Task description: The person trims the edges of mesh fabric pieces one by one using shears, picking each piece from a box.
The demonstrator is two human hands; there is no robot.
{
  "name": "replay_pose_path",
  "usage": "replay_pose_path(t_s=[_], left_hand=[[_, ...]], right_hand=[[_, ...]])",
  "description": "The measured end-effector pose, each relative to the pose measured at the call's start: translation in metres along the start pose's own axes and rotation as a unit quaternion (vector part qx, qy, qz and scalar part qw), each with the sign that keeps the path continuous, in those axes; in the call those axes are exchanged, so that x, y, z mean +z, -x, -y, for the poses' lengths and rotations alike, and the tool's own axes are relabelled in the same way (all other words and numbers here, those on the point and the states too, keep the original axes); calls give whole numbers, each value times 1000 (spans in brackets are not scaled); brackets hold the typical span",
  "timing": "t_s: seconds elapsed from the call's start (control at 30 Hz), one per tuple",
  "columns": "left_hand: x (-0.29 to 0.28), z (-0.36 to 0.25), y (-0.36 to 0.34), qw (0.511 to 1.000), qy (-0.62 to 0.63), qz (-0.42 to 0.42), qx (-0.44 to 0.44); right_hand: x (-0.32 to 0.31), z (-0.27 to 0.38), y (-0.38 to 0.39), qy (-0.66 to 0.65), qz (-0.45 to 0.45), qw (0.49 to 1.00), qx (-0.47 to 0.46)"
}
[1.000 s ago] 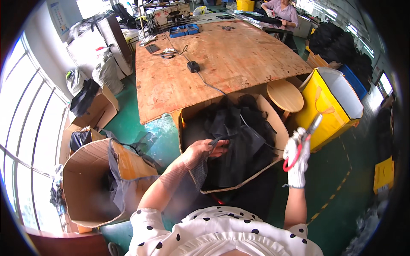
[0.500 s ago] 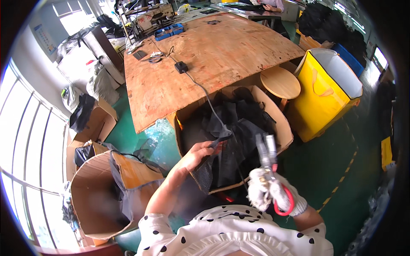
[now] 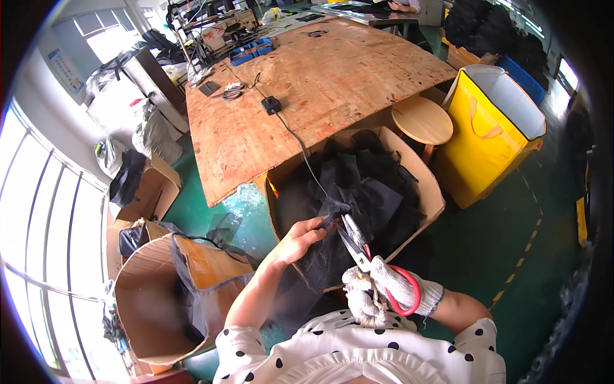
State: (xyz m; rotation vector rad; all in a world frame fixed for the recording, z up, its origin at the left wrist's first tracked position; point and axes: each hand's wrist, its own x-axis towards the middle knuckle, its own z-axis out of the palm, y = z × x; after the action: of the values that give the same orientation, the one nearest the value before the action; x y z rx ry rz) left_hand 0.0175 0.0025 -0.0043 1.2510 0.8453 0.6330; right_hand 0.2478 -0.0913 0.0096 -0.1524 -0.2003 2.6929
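Observation:
My bare left hand (image 3: 298,243) pinches the edge of a black mesh fabric piece (image 3: 334,213), lifted over a cardboard box (image 3: 430,182). More black fabric (image 3: 377,192) lies heaped inside that box. In a white knitted glove, my right hand (image 3: 382,291) grips scissors with red handles (image 3: 359,253). Their blades stand apart and point up and left, the tips close to the held mesh, just right of my left fingers. Whether the blades touch the mesh, I cannot tell.
A wooden table (image 3: 320,83) stands beyond the box, with a black cable adapter (image 3: 271,105) on it. At right are a round stool (image 3: 422,120) and a yellow bag (image 3: 480,141). Another open carton (image 3: 144,288) stands at lower left. A person's hand (image 3: 400,6) shows far back.
My right hand has moved left with the scissors, bringing the blades from the box's right side to the mesh by my left fingers. My left hand still pinches the mesh.

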Motion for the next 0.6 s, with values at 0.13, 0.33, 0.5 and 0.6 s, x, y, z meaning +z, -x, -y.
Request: replay_pose_path(t_s=[0.13, 0.33, 0.5, 0.6], left_hand=[[7, 0, 1, 1000, 5, 21, -2], [8, 3, 0, 999, -29, 31, 6], [8, 3, -3, 999, -35, 25, -4], [11, -3, -8, 999, -33, 13, 0]], right_hand=[[-2, 6, -4, 28, 21, 999, -2], [3, 7, -7, 31, 15, 999, -16], [3, 9, -7, 102, -36, 993, -51], [-2, 11, -9, 90, -68, 991, -66]])
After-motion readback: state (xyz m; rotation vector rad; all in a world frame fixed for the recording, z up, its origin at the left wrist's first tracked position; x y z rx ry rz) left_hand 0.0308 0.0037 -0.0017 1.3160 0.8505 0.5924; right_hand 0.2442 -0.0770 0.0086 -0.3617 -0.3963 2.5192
